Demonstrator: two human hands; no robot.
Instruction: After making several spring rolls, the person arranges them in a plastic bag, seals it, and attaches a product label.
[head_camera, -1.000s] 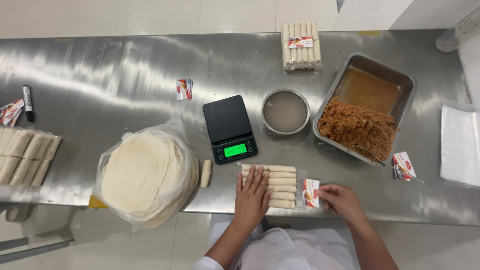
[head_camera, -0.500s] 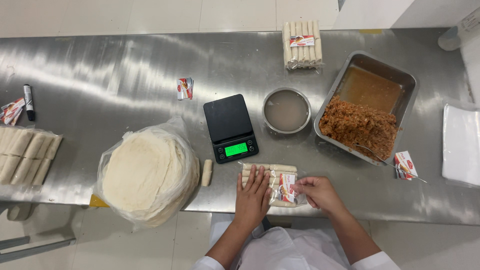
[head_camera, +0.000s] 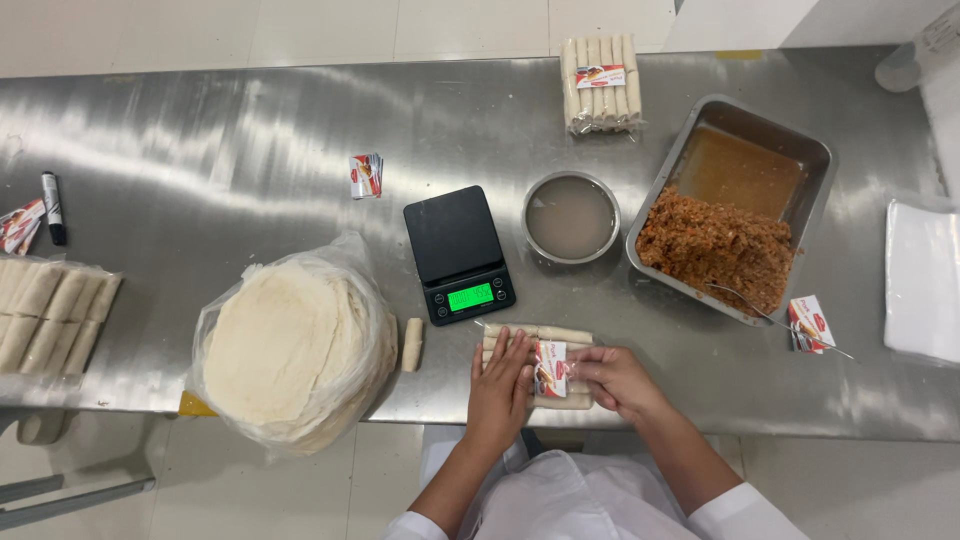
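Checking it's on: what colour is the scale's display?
Lit green on the black scale; head view.

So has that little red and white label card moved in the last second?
Yes. The label card has moved left, from the bare steel beside the stack of rolls onto its top, closer below the black scale. The right hand holds it there.

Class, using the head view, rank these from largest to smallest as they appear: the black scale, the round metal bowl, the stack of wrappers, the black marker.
1. stack of wrappers
2. black scale
3. round metal bowl, only slightly smaller than the scale
4. black marker
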